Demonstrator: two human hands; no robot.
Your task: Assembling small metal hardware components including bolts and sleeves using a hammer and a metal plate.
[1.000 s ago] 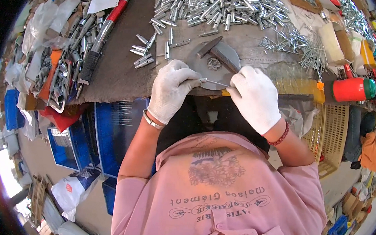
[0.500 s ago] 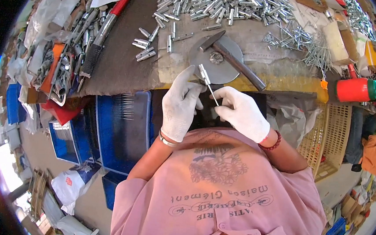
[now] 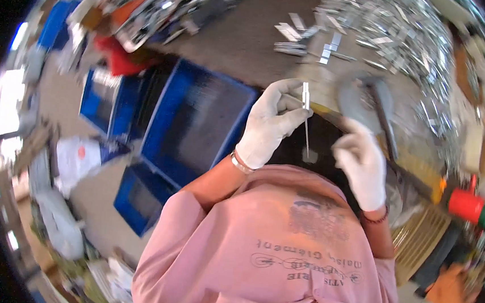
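My left hand, in a white glove, pinches a short shiny metal sleeve between thumb and fingers. From the lower end of the sleeve a thin metal rod points down toward my body. To the right, apart from these pieces, my right hand is also gloved and slightly blurred. Its fingers are loosely bent and apart, with nothing visible in them. Beyond the hands, a hammer lies across a round grey metal disc on the bench.
Many metal sleeves are heaped on the far bench, with several loose ones left of the heap. Tools lie at upper left. Blue bins stand below the bench at left. A red and green cylinder sits at the right.
The right hand has let go of the rod and moved away to the right. The left hand now holds the sleeve and rod alone. The view has swung left and blurred.
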